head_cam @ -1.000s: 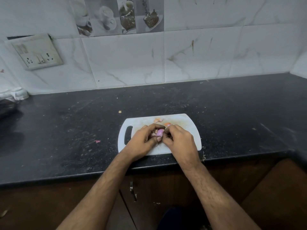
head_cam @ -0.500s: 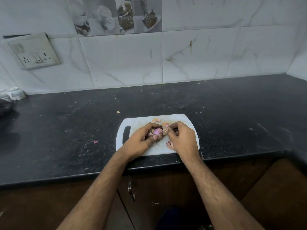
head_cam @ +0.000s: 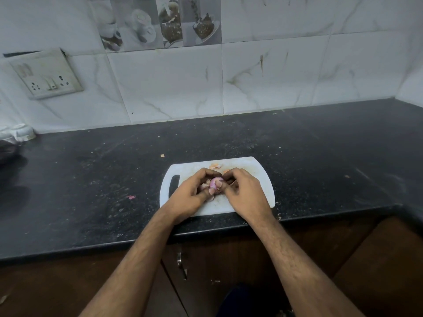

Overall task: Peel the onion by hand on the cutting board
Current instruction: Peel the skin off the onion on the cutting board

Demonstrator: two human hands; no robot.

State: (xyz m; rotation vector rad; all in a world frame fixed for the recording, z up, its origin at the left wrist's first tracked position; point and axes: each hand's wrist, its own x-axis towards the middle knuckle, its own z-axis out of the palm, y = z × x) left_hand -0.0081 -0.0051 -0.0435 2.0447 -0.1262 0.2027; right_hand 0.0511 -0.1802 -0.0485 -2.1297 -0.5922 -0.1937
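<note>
A small pink-purple onion (head_cam: 215, 182) sits between both hands just above the white cutting board (head_cam: 261, 179), which lies near the counter's front edge. My left hand (head_cam: 194, 193) curls round the onion from the left, thumb and fingertips on it. My right hand (head_cam: 245, 194) closes on it from the right, fingers bent over its top. Much of the onion is hidden by the fingers. Loose pale-orange peel scraps (head_cam: 215, 166) lie on the board's far side, and one piece (head_cam: 210, 199) lies below the onion.
The board rests on a black speckled counter (head_cam: 320, 156) against a white marble-tiled wall. A pink peel scrap (head_cam: 131, 197) and a small crumb (head_cam: 162, 155) lie on the counter. A wall socket (head_cam: 47, 75) is at the upper left; white and dark items (head_cam: 16, 136) sit at the far left.
My right hand drew slightly away from the onion half a second ago and has closed back onto it. The left hand keeps its hold on the onion in the same place.
</note>
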